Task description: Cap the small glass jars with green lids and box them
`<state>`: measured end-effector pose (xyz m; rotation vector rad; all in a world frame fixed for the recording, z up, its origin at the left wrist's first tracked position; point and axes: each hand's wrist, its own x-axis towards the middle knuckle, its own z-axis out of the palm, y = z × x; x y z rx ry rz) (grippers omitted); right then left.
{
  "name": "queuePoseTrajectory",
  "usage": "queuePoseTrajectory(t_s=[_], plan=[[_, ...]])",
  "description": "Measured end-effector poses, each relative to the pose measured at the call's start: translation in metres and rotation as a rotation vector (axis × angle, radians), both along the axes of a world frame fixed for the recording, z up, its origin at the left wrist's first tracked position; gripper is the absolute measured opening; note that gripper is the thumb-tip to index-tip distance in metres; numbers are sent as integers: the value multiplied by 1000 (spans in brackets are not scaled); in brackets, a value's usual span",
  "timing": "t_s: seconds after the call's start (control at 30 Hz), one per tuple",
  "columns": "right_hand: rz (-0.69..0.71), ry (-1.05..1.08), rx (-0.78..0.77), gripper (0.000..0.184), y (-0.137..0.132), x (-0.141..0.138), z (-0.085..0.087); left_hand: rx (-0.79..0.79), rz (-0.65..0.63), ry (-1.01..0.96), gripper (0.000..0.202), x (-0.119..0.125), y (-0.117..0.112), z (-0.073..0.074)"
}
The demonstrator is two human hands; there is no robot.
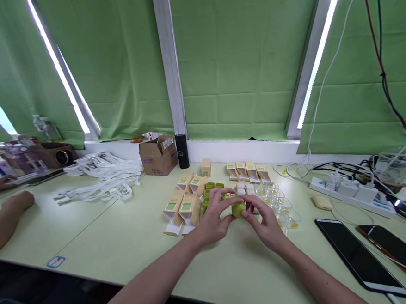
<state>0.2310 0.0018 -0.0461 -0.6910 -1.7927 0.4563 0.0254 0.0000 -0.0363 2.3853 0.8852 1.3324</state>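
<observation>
Between my two hands, just above the table, is a small round green object [238,209]; its exact kind I cannot make out. My left hand [217,216] grips it from the left with thumb and fingers. From the right, my right hand [263,219] pinches it with its fingertips. Behind my left hand stand several green containers [210,186], partly hidden. White cylindrical pieces [245,189] are just beyond my fingers. Clear plastic cups [279,204] with yellowish bottoms stand in rows beside my right hand. Open tan cartons [189,208] with green labels lie left of my left hand.
More tan cartons [249,171] lie at the back. A cardboard box [158,157] and a black cylinder [182,151] stand by the wall. White straps [103,173] are heaped left. Phones [359,254] and a power strip [352,197] lie right. Another person's arm [6,219] rests far left.
</observation>
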Motion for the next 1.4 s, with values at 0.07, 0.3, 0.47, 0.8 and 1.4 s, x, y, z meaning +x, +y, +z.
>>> queuePoseTrajectory(t_s=[0.07, 0.3, 0.47, 0.8, 1.4], plan=[[-1, 3, -4, 29, 0, 0, 0, -13, -16, -21, 50, 1, 2, -1], [-163, 82, -65, 28, 5, 5, -4, -274, -41, -321, 43, 0, 12, -1], [-367, -7, 17, 18, 15, 12, -9, -612, -206, -635, 65, -2, 22, -5], [-544, -671, 108, 32, 13, 8, -12, -738, -302, -940, 54, -3, 24, -6], [-631, -782, 218, 16, 15, 3, -13, -722, -261, -902, 55, -4, 25, -10]])
